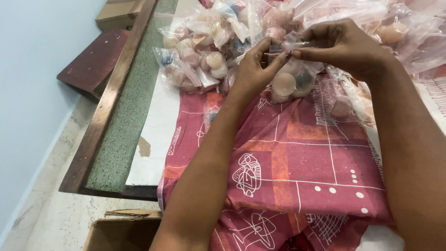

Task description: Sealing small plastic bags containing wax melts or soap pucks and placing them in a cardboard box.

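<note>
My left hand [256, 67] and my right hand [344, 46] both pinch the top edge of a clear plastic bag [291, 82]. The bag hangs between them just above a red patterned cloth [297, 158] and holds a few pale round pieces and a darker blue one. My fingertips meet at the bag's mouth, close together. Behind my hands lies a heap of similar filled clear bags [209, 51].
The cloth covers a table with a dark wooden rim [104, 111] and a green strip along its left side. A cardboard box [123, 230] stands on the floor below the near edge. A dark red board [93, 60] leans by the pale wall at left.
</note>
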